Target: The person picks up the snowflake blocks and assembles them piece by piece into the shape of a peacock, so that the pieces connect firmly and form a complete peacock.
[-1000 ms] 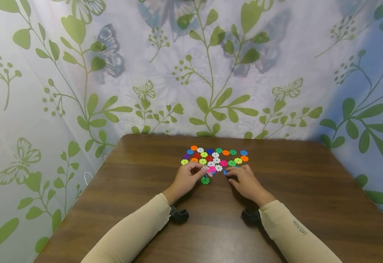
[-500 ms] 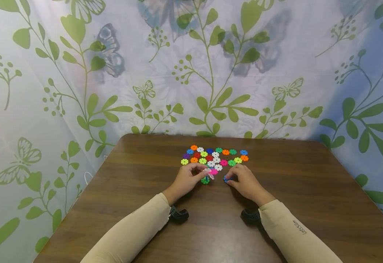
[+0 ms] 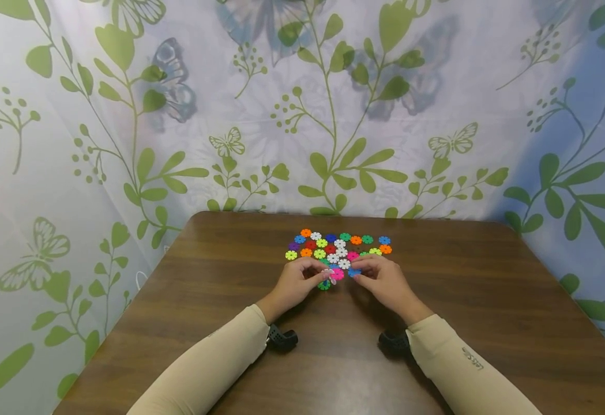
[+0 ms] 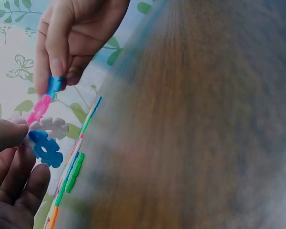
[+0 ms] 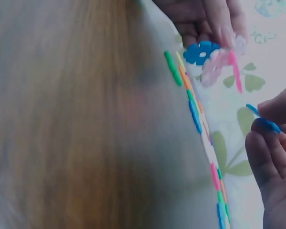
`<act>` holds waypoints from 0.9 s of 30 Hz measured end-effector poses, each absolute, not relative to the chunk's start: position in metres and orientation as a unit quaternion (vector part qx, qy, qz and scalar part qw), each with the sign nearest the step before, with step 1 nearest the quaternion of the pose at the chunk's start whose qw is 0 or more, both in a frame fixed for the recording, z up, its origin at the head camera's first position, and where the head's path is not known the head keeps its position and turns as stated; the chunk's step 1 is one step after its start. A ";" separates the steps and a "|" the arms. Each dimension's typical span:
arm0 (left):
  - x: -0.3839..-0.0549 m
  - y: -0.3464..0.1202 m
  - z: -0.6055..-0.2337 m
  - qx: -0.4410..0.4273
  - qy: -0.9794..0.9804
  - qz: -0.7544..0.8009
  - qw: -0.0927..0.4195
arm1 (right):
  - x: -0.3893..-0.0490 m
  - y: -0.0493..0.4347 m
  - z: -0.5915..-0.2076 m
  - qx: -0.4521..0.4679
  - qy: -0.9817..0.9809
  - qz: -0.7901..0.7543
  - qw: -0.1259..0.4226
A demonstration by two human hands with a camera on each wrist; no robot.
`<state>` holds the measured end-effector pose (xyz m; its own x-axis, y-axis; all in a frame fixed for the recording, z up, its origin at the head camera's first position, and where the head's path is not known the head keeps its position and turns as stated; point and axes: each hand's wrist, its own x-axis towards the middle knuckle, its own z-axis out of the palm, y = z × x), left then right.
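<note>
In the head view, my left hand point(image 3: 296, 282) pinches a small cluster of joined flower-shaped building discs above the table. The cluster has a pink disc point(image 3: 337, 274), whitish discs point(image 4: 55, 127) and a blue disc point(image 4: 48, 149) set at angles to one another. My right hand point(image 3: 387, 283) holds a single blue disc point(image 5: 257, 112) between thumb and fingers. That disc's edge faces the pink one, with a narrow gap between them in the right wrist view. A green disc point(image 3: 324, 285) lies on the table just below the left fingers.
Beyond the hands, many loose discs, among them an orange disc point(image 3: 306, 233), a purple disc point(image 3: 294, 246) and a white disc point(image 3: 341, 252), lie flat in a rough patch on the brown table point(image 3: 328, 369). Behind the table's far edge hangs a leaf-patterned cloth point(image 3: 302, 115).
My right hand has picked a blue disc off the table and brought it up and left, close to the pink disc. The left hand stays nearly in place, its cluster turned slightly.
</note>
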<state>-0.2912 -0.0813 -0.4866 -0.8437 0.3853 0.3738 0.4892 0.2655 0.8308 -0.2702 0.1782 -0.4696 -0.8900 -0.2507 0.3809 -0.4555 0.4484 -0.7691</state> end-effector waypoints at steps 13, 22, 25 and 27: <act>-0.291 -0.081 -0.487 -0.322 -0.795 -0.510 0.063 | -0.260 0.166 -0.463 0.247 -0.790 0.558 0.054; -0.290 -0.079 -0.488 -0.336 -0.788 -0.512 0.063 | -0.260 0.163 -0.468 0.243 -0.780 0.574 0.058; -0.290 -0.079 -0.487 -0.346 -0.790 -0.502 0.066 | -0.261 0.161 -0.470 0.243 -0.784 0.567 0.065; -0.289 -0.078 -0.486 -0.351 -0.792 -0.495 0.068 | -0.261 0.160 -0.471 0.240 -0.790 0.560 0.070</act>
